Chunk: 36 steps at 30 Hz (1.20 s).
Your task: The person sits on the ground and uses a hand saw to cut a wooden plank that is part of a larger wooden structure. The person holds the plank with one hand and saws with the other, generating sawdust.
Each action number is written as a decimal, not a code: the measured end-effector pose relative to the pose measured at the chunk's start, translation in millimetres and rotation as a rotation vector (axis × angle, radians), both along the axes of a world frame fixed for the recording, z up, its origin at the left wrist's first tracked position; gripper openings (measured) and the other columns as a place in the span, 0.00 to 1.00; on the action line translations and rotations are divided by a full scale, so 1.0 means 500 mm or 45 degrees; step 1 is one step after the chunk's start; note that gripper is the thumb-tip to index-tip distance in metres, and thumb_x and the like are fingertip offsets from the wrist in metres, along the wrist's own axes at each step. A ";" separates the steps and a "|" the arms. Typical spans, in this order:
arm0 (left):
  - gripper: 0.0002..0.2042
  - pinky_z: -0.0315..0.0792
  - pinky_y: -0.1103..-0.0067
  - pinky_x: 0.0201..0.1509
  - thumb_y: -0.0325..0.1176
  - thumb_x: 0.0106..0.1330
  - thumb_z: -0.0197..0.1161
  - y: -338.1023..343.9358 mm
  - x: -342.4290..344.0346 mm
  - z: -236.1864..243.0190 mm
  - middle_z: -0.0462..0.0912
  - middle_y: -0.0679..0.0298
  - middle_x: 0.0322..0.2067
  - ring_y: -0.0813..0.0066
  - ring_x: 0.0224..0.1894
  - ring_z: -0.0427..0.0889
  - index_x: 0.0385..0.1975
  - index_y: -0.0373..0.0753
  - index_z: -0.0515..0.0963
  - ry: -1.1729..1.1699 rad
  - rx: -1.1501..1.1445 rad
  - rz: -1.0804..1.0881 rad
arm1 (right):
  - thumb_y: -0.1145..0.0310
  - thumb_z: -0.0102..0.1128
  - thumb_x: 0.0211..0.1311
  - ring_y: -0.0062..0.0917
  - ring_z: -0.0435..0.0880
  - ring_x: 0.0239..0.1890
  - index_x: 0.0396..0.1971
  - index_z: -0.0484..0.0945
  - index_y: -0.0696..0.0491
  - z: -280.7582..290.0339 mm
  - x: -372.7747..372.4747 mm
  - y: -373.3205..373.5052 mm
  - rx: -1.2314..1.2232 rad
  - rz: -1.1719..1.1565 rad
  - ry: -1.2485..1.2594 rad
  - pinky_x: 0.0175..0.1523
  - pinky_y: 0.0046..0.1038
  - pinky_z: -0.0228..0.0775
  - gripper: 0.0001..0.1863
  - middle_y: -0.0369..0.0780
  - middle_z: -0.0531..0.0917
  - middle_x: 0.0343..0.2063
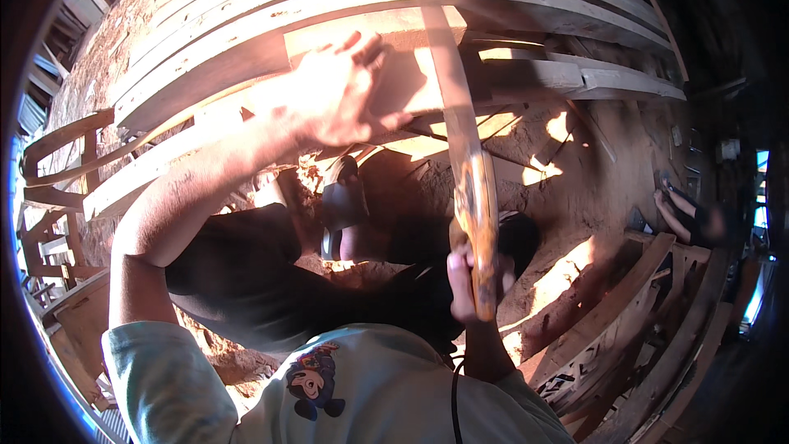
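My left hand (349, 82) rests with fingers spread on a pale wooden board (406, 76) laid among long timber beams (205, 49). My right hand (464, 279) grips the worn yellow-brown handle (477, 214) of a hand saw, low at centre right. The saw's long blade (444, 57) runs up across the board and beams, just right of my left hand, and is slightly blurred. Where its edge meets the wood is too blurred to tell. My legs in dark trousers (238, 271) are bent below the timber.
Sunlit dirt ground (567, 173) lies beneath and beyond the timber. Wooden frames (62, 156) stand at the far left, and stacked planks (616, 321) at the lower right. Another person (699, 222) is low at the right edge, arms stretched toward the ground.
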<state>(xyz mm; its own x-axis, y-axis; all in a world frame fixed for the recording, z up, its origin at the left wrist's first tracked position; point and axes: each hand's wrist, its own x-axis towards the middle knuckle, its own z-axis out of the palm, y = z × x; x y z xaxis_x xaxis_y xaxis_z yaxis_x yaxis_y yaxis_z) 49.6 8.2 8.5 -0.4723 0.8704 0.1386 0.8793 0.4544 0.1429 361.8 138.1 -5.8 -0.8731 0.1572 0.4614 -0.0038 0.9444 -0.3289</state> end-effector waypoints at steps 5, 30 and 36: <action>0.44 0.75 0.52 0.63 0.63 0.62 0.66 -0.048 -0.038 -0.001 0.72 0.39 0.61 0.39 0.67 0.71 0.67 0.31 0.67 0.027 -0.015 0.150 | 0.84 0.62 0.56 0.27 0.79 0.29 0.35 0.73 0.60 -0.055 0.051 0.014 -0.097 0.183 0.035 0.39 0.26 0.76 0.08 0.42 0.77 0.30; 0.46 0.77 0.52 0.59 0.64 0.62 0.65 -0.025 -0.025 -0.019 0.73 0.37 0.59 0.36 0.62 0.76 0.66 0.27 0.67 0.083 0.009 0.061 | 0.80 0.63 0.63 0.19 0.77 0.28 0.34 0.79 0.57 -0.094 0.043 0.036 0.242 0.072 0.413 0.37 0.23 0.71 0.03 0.33 0.77 0.24; 0.44 0.78 0.54 0.59 0.63 0.63 0.66 -0.018 -0.031 -0.024 0.74 0.38 0.58 0.41 0.62 0.76 0.65 0.28 0.68 0.083 0.042 -0.025 | 0.80 0.62 0.56 0.24 0.79 0.25 0.31 0.77 0.54 -0.109 0.074 0.048 0.427 0.173 0.681 0.33 0.25 0.70 0.06 0.38 0.79 0.27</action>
